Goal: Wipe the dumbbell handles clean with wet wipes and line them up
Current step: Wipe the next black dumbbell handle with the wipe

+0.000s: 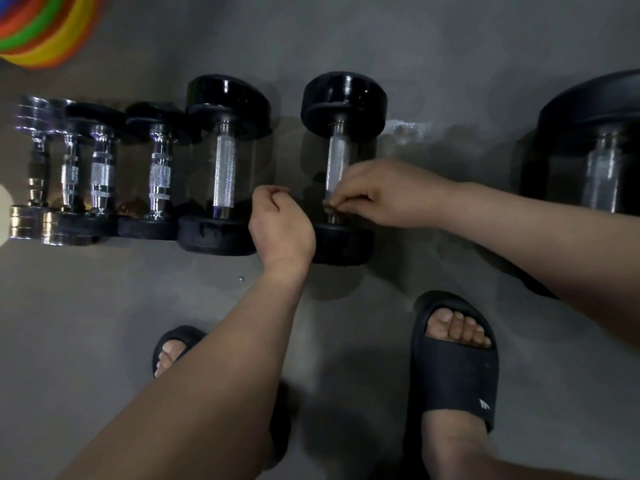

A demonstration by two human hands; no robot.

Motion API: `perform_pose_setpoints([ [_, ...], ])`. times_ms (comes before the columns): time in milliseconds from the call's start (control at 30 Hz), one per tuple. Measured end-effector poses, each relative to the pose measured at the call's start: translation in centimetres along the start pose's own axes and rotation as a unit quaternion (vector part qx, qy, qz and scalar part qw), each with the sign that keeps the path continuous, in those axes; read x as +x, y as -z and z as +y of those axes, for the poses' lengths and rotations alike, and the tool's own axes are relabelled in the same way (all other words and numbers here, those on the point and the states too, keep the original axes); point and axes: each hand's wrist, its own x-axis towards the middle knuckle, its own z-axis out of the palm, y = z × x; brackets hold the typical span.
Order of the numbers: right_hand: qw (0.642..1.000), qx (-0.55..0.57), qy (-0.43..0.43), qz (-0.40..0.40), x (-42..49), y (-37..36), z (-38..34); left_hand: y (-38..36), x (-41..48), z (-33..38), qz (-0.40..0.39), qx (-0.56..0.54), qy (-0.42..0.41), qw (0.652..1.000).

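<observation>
Grey concrete floor bears a black dumbbell, lying a little apart to the right of a row of other dumbbells. The right hand pinches the near end of its knurled handle. The left hand is curled in a fist beside the near head, nothing visible in it. Black slippers stand nearer

One black-headed dumbbell, knurled steel handle, lies on its side. Row of smaller dumbbells parallel, left of it; big dumbbell right.
</observation>
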Motion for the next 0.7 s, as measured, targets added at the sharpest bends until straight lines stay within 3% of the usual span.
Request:
perform_pose_setpoints([
  [100,0.994,0.013,-0.050,0.095,0.4,-0.6,-0.1,1.0,0.7,0.0,-0.013,0.022,-0.040,0.999],
  [167,0.993,0.008,-0.042,0.110,0.5,-1.5,-0.6,1.6,1.0,0.4,-0.012,0.033,-0.063,0.997],
  [300,0.997,0.043,-0.054,0.037,0.4,-2.1,-0.6,1.0,0.6,1.8,-0.028,0.007,-0.070,0.997],
  [433,0.995,0.066,-0.073,0.001,0.2,-2.4,-1.0,0.7,0.1,1.9,0.015,0.026,-0.072,0.997],
  [533,0.996,0.031,-0.031,0.071,1.1,-2.1,-1.2,0.9,0.2,1.7,0.023,0.029,-0.090,0.995],
  [633,0.982,0.028,-0.085,0.165,2.2,-2.1,-0.7,1.3,0.5,1.5,0.013,0.028,-0.089,0.996],
  [700,0.983,0.035,-0.074,0.165,2.2,-2.9,-0.9,1.4,0.7,1.4,0.014,0.022,-0.079,0.997],
])
